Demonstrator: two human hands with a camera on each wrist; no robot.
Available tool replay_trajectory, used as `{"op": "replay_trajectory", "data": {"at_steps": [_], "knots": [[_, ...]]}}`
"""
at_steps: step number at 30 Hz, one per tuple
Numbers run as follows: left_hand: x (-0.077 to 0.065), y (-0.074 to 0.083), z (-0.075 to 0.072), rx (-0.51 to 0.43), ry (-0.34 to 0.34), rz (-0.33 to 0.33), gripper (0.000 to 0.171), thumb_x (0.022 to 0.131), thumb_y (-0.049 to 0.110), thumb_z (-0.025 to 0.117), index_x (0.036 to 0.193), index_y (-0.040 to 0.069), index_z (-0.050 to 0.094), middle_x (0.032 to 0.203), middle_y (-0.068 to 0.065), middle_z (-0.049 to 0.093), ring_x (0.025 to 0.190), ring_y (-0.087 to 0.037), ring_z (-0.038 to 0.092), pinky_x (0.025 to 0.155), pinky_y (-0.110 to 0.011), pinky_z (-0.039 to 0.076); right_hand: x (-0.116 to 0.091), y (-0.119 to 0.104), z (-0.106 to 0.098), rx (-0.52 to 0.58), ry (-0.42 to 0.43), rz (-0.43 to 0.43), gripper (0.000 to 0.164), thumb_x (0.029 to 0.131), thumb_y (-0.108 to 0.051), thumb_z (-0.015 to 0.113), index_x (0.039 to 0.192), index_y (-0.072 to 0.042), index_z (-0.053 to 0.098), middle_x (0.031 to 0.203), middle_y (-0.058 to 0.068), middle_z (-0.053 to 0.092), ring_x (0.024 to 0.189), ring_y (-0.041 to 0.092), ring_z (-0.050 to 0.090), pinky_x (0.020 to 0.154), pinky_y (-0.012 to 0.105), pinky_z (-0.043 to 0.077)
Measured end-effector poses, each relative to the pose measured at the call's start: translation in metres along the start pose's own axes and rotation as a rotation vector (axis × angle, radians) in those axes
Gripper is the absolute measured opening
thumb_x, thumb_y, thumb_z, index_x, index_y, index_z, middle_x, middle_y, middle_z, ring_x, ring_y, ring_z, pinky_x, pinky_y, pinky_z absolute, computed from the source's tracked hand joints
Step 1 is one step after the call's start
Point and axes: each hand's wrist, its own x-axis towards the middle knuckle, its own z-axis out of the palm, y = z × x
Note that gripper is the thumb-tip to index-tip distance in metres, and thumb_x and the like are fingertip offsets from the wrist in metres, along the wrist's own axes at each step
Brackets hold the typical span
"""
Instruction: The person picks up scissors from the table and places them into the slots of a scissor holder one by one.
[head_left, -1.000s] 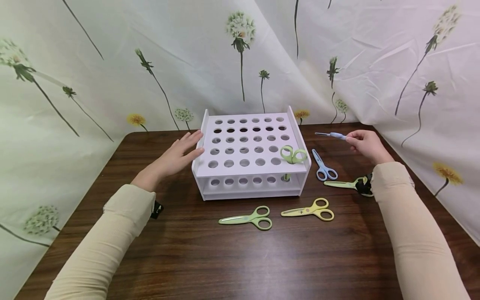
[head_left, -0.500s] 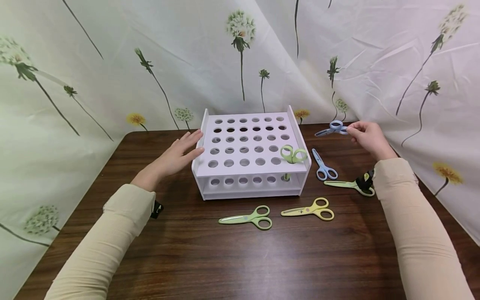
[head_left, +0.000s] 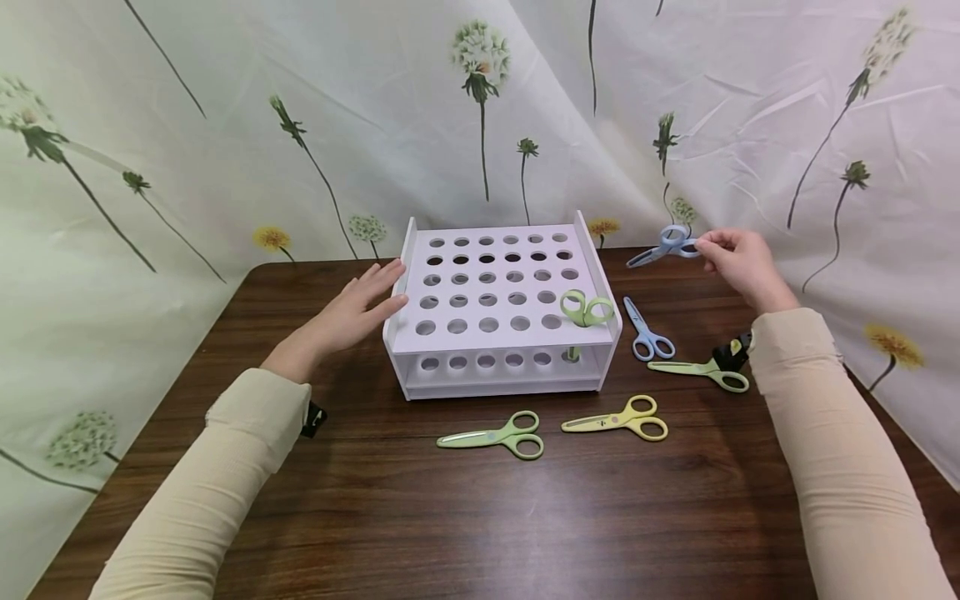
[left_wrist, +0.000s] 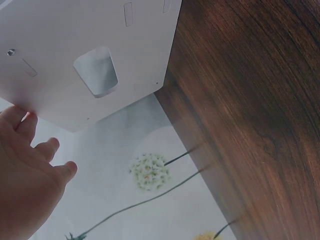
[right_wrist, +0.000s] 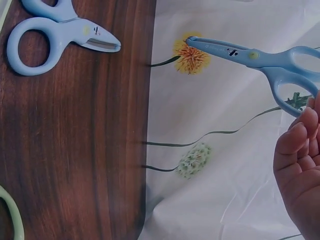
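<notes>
Blue scissors [right_wrist: 256, 58] jut left from pinching right hand [head_left: 744, 262]; left hand [head_left: 347, 312] spread against rack [head_left: 502, 341].

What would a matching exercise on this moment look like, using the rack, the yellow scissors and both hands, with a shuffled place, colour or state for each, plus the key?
Column one:
1. rack
2. yellow scissors
3. left hand
4. right hand

Column two:
A. pinching blue scissors by a handle
B. lying on the table
C. white, with rows of round holes
D. at the rack's left side, fingers extended

Right pairs: 1-C, 2-B, 3-D, 4-A
</notes>
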Motion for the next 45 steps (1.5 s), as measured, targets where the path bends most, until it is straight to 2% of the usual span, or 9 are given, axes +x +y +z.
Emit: {"op": "replay_trajectory", "data": {"at_steps": [8, 15, 23, 45], "knots": [[0.0, 0.0, 0.0, -0.007, -0.003, -0.004, 0.063, 0.096, 0.046, 0.039, 0.148, 0.013, 0.021, 0.152, -0.003, 0.014, 0.138, -0.022, 0.0, 0.108, -0.046, -0.002, -0.001, -0.007, -0.004, 0.044, 0.03, -0.002, 0.027, 0.092, -0.024, 0.058, 0.091, 0.003, 0.059, 0.061, -0.011, 0.053, 0.056, 0.006, 0.051, 0.05, 0.017, 0.041], [0.0, 0.0, 0.0, -0.007, -0.002, -0.004, 0.064, 0.097, 0.045, 0.039, 0.148, 0.012, 0.021, 0.152, -0.003, 0.014, 0.138, -0.022, 0.0, 0.108, -0.046, -0.002, -0.003, -0.02, -0.007, 0.096, 0.049, -0.055, 0.018, 0.092, -0.021, 0.058, 0.082, -0.007, 0.062, 0.057, -0.009, 0.051, 0.055, 0.007, 0.048, 0.048, 0.017, 0.039], [-0.001, 0.0, -0.001, -0.01, -0.004, -0.009, 0.064, 0.097, 0.046, 0.038, 0.148, 0.012, 0.02, 0.153, -0.002, 0.013, 0.138, -0.021, 0.0, 0.109, -0.045, -0.002, -0.005, -0.039, -0.009, 0.149, 0.079, -0.089, 0.014, 0.091, -0.016, 0.06, 0.077, -0.016, 0.063, 0.057, -0.009, 0.051, 0.052, 0.004, 0.047, 0.048, 0.016, 0.039], [0.0, 0.002, 0.0, -0.007, -0.01, -0.015, 0.064, 0.097, 0.047, 0.038, 0.148, 0.011, 0.02, 0.153, -0.002, 0.013, 0.138, -0.022, -0.001, 0.108, -0.046, -0.002, -0.011, -0.075, -0.016, 0.275, 0.103, -0.169, 0.015, 0.088, -0.011, 0.063, 0.073, -0.014, 0.066, 0.054, -0.005, 0.052, 0.049, 0.006, 0.047, 0.045, 0.015, 0.037]]}}
